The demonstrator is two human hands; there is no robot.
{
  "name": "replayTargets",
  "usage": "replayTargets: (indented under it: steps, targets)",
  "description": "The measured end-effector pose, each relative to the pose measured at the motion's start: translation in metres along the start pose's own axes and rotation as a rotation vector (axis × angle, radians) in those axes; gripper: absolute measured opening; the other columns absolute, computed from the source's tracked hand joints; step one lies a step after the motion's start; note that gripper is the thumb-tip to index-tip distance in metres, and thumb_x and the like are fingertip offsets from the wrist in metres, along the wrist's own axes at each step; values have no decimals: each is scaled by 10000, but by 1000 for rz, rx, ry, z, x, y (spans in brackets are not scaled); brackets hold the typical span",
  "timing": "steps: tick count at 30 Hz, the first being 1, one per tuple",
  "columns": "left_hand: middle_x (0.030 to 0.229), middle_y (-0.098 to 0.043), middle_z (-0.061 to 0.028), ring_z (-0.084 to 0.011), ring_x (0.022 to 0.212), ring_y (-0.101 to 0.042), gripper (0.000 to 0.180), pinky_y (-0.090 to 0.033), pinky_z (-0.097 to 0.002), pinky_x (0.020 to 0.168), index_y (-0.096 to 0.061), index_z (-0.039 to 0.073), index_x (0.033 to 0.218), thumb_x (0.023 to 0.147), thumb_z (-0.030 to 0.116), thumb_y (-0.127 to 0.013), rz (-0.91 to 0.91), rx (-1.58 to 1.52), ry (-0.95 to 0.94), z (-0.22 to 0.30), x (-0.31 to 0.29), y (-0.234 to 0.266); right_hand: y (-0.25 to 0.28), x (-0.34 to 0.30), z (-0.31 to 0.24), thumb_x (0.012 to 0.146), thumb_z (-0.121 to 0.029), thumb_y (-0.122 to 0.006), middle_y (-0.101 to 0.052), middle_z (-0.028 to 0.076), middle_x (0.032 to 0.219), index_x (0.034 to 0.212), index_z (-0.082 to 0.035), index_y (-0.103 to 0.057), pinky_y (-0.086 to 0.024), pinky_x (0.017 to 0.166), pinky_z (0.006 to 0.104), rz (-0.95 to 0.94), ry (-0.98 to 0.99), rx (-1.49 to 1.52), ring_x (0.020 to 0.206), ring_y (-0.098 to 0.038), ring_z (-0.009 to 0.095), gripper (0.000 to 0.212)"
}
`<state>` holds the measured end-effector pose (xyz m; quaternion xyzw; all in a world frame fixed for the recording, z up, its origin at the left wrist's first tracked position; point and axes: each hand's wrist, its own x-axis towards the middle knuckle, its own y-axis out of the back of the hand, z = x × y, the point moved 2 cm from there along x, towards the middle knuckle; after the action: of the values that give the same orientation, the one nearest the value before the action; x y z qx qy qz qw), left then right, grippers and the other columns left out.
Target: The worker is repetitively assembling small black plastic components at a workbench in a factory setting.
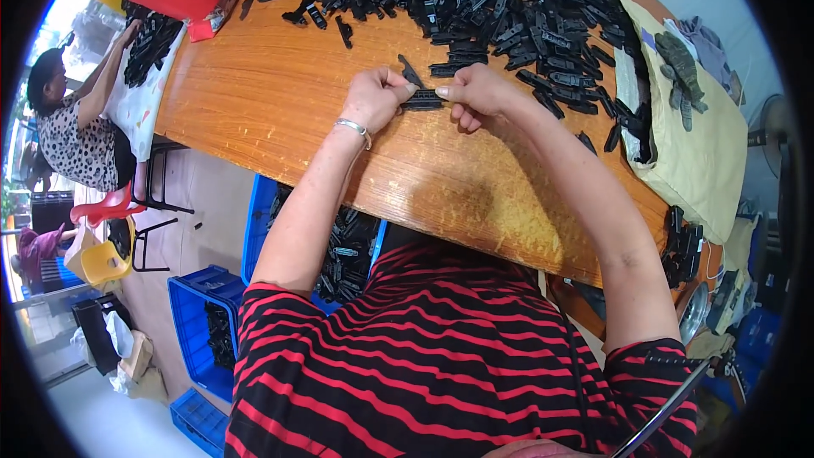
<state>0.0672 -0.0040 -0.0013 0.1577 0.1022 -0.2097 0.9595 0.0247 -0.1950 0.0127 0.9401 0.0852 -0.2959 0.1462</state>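
Observation:
Between my two hands, just above the wooden table point(254, 93), is a small black ridged plastic part point(423, 100). My left hand point(376, 102), with a band on its wrist, pinches the part's left end between thumb and fingers. At the other end, the thumb and fingers of my right hand point(477, 95) are closed on it. A thin black piece point(409, 70) sticks up at a slant beside my left fingertips; I cannot tell whether it is joined to the part. Right beyond my hands lie several similar black parts point(458, 58) in a small stack.
A large heap of black parts point(509, 8) covers the far side. On the right stands a pale sack point(699, 153) with a grey glove point(681, 76) on it. Blue crates point(199, 322) stand below at left. Another person point(80, 123) works at a table on the far left.

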Motion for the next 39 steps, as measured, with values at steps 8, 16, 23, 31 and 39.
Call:
replayTargets:
  steps: [8,16,23,31,39]
  targets:
    - [707,-634,-44,-111,611,-574,156,-482,-264,582,-643,-8,824,820,119,-734,46,4,28,-10,4,-1,-6,3,1,949,-256,-612,-623,61,645,832,-17,-524,-514,415,295,42,-23,-64,485,-612,151,280]
    - [738,-655,-83,-173,707,-619,152,-501,-318,693,-635,15,830,816,133,-730,98,128,-1,-19,3,-4,-17,-3,-4,942,-204,-618,-594,93,617,794,9,-531,-483,379,324,78,8,-100,462,-592,186,275]
    - [813,-671,-138,-304,801,-649,179,-503,-385,746,-627,52,830,819,205,-720,69,478,-51,1,6,-1,-11,6,-11,939,-215,-632,-610,68,611,801,-15,-512,-458,364,291,16,-140,-251,428,-576,145,271]
    - [829,-657,-123,-256,797,-647,256,-507,-348,737,-657,38,945,796,223,-754,137,280,-253,-15,-25,-3,-24,-9,24,908,-110,-652,-624,58,655,841,-14,-524,-447,431,243,155,257,-61,504,-598,106,174]
    - [841,-648,-59,-110,713,-573,243,-488,-264,648,-639,8,1054,846,109,-715,-13,150,-293,-2,-66,-10,-35,-59,26,843,-143,-699,-651,122,832,1010,-29,-576,-509,639,371,520,823,-407,748,-663,268,237]
